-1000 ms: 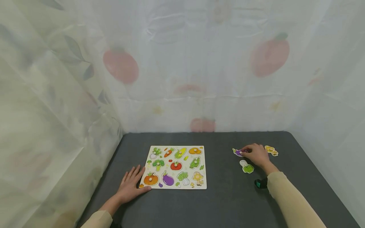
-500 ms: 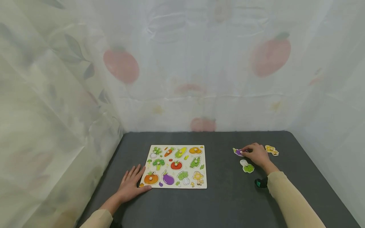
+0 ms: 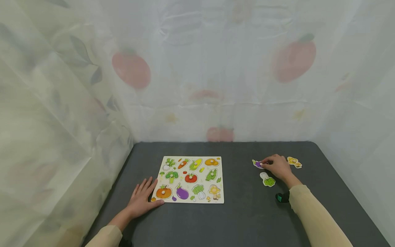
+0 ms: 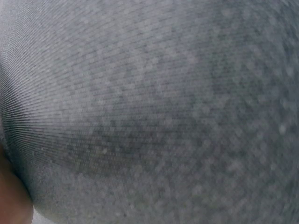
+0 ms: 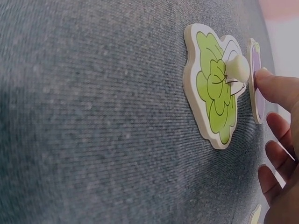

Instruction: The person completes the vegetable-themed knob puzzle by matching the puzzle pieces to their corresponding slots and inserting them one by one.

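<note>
A cream wooden vegetable puzzle board (image 3: 221,199) lies left of centre in the head view. Against its left edge and near corner rests my left hand (image 3: 141,201), fingers spread and straight. My right hand (image 3: 277,167), over on the right, pinches the small knob of a purple eggplant puzzle piece (image 3: 256,164) lying on the table. In the right wrist view the thumb meets the eggplant piece (image 5: 257,105), while the other fingers are loosely bent. A bok choy puzzle piece (image 3: 267,179) with a pale knob (image 5: 237,69) lies nearer to me.
Beyond the right hand sits a yellow mushroom puzzle piece (image 3: 294,162). The dark grey table (image 3: 240,212) ends at pale printed curtains (image 3: 176,79) behind and at both sides. Several pieces, such as the tomato (image 3: 191,178), sit in the board.
Both hands keep their places and the right stays on the eggplant piece. Only the head view has shifted very slightly.
</note>
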Motion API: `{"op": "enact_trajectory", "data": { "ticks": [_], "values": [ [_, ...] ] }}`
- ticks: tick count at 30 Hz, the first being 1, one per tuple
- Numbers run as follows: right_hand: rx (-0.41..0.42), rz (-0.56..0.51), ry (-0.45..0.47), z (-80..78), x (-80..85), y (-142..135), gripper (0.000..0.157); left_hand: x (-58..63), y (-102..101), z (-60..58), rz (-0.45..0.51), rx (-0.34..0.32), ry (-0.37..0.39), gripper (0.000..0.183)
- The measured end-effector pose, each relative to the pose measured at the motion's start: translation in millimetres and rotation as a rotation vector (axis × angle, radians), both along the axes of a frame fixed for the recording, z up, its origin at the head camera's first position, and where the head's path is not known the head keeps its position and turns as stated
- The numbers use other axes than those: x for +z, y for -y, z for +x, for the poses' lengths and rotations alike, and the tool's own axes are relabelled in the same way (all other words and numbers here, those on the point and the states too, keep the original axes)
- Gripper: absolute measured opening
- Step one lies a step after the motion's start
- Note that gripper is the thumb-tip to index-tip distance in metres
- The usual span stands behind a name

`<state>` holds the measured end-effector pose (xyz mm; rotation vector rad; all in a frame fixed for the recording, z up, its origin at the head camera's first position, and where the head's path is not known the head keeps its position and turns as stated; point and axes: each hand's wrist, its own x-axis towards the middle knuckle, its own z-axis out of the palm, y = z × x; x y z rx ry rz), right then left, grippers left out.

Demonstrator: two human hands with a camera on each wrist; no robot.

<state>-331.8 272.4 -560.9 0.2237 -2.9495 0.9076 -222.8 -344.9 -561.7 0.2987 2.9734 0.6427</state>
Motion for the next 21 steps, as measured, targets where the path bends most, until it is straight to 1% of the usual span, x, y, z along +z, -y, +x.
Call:
{"op": "enact_trajectory", "data": {
  "ticks": [8,21],
  "values": [
    [0.015,0.042,-0.051,-0.9,0.4,1.1,0.019,0.0,-0.1,-0.2,-0.002,0.001,0.008,0.107],
    [0.029,0.044,-0.065,0.6,2.4,2.1,0.017,-0.6,-0.1,-1.2,-0.010,-0.003,0.005,0.107]
  ]
}}
